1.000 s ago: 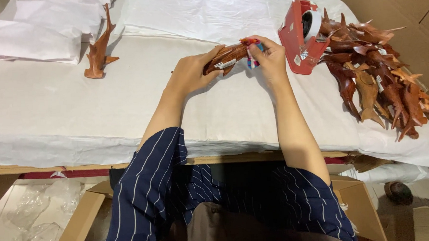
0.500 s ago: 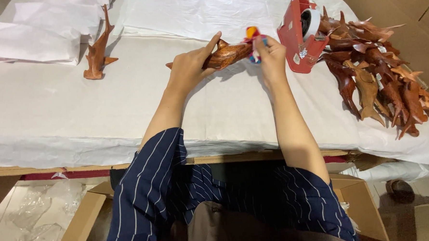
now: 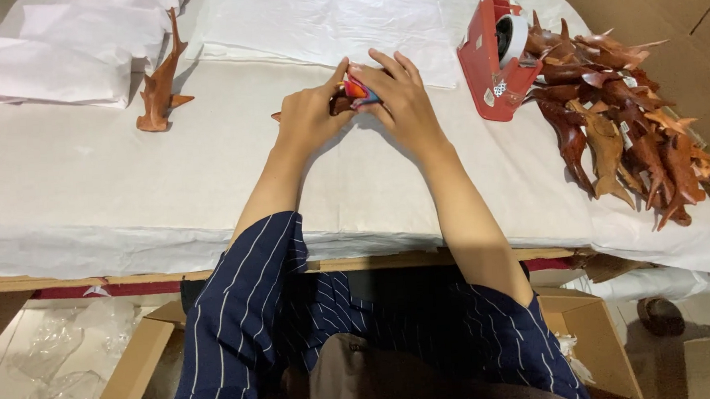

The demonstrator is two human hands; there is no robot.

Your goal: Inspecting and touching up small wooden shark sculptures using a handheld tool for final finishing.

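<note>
Worktable (image 3: 91,195), covered in white paper. Left hand (image 3: 307,118) and right hand (image 3: 403,102) close together mid-table around one brown wooden carving (image 3: 339,106), pinning it for handling. Red tape dispenser (image 3: 492,58) and carving pile (image 3: 623,124) within right reach.

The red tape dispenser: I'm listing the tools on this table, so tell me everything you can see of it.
The red tape dispenser is a heavy-looking desktop kind, apparently plastic, with a white roll set in its top. Small pale stickers show on its near side. It stands upright on the white paper covering, right of both hands and touched by neither. The pile of brown carved wooden fish lies close against its right side; whether they touch cannot be told.
</note>
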